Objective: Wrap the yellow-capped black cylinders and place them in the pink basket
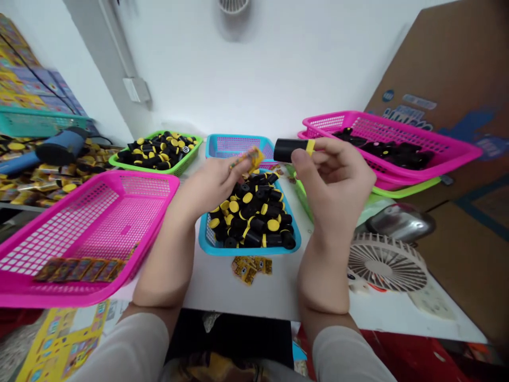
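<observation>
My right hand (pixel 334 178) is closed round a black cylinder with a yellow band (pixel 290 149), held up level above the table. My left hand (pixel 217 180) pinches a small yellow printed sticker (pixel 251 158) between its fingertips, just left of the cylinder and apart from it. Both hands hover over a blue basket (pixel 248 248) heaped with several black and yellow cylinders (pixel 254 212). A few yellow stickers (pixel 250 267) lie on the white table (pixel 214 289) in front of that basket.
A pink basket (pixel 24 249) at the left holds a row of sticker sheets (pixel 83 269). Behind stand a green basket (pixel 181 164) of cylinders, a second blue basket (pixel 238 139) and stacked pink baskets (pixel 449 156) at the right. A small white fan (pixel 387 262) lies right of my wrist.
</observation>
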